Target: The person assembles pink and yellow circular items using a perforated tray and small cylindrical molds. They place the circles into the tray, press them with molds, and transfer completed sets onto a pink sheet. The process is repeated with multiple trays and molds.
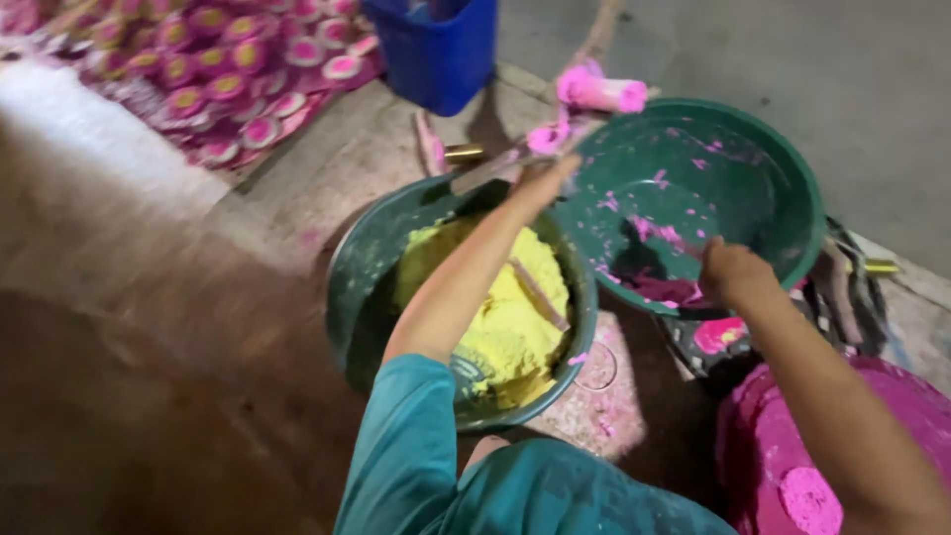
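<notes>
Scraping seems to be the step in hand: the right hand (731,272) sits inside the tilted green basin (783,168), fingers clenched around what looks like a thin tool, working at the pink paste (666,289) gathered at the basin's 7 o'clock wall. The left hand (543,183) reaches to the basin's 9 o'clock rim; it is blurred, so I cannot tell whether its fingers grip the rim. By my judgement, clearing the remaining paste calls for a steady tilt and strokes toward the low side. At 9 o'clock from it stands a second basin (347,287) of yellow powder (500,317). A pink roller (600,91) lies at 11 o'clock, a blue bucket (436,54) beyond, pink-and-yellow discs (213,74) far left, and a pink heap (783,466) crowds the right forearm.
</notes>
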